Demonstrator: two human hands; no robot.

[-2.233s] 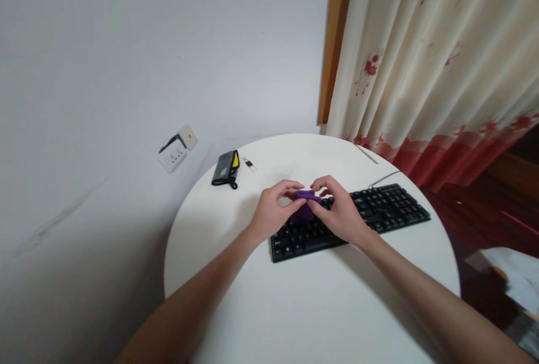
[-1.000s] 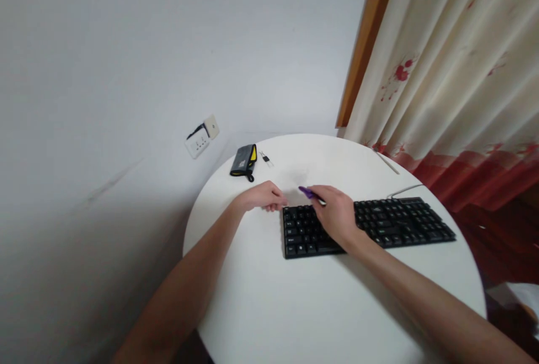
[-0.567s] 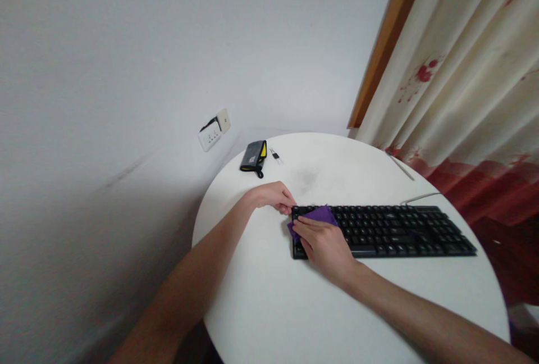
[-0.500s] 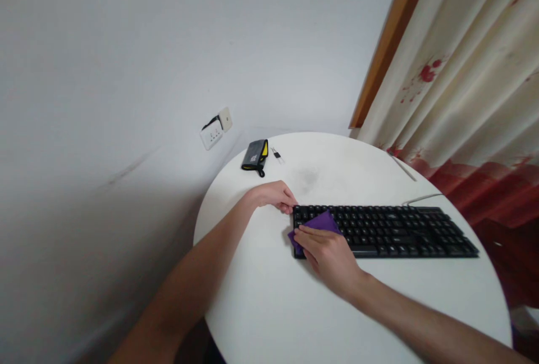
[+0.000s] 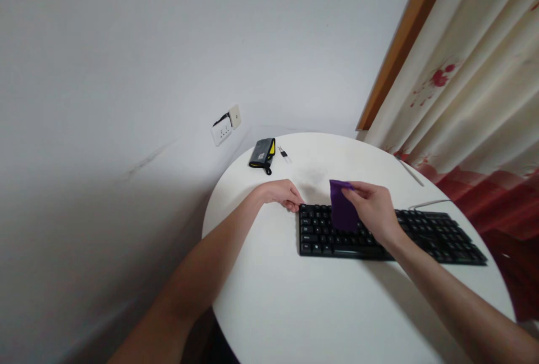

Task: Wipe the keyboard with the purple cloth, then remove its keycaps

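A black keyboard (image 5: pixel 429 235) lies across a round white table (image 5: pixel 303 308). My right hand (image 5: pixel 374 212) is closed on a small purple cloth (image 5: pixel 342 211), which hangs over the keys left of the keyboard's middle. My left hand (image 5: pixel 280 192) rests on the table with curled fingers at the keyboard's far left corner; whether it touches the keyboard is unclear.
A grey and yellow pouch (image 5: pixel 261 154) and a small dark clip (image 5: pixel 283 154) lie at the table's far edge near a wall socket (image 5: pixel 225 126). A cable (image 5: pixel 423 204) leaves the keyboard toward a cream and red curtain (image 5: pixel 471 100). A thin stick (image 5: pixel 409 171) lies by the curtain.
My right hand has lifted the purple cloth from the keyboard's left end and carried it right, toward the middle keys. My left hand has stayed by the keyboard's corner.
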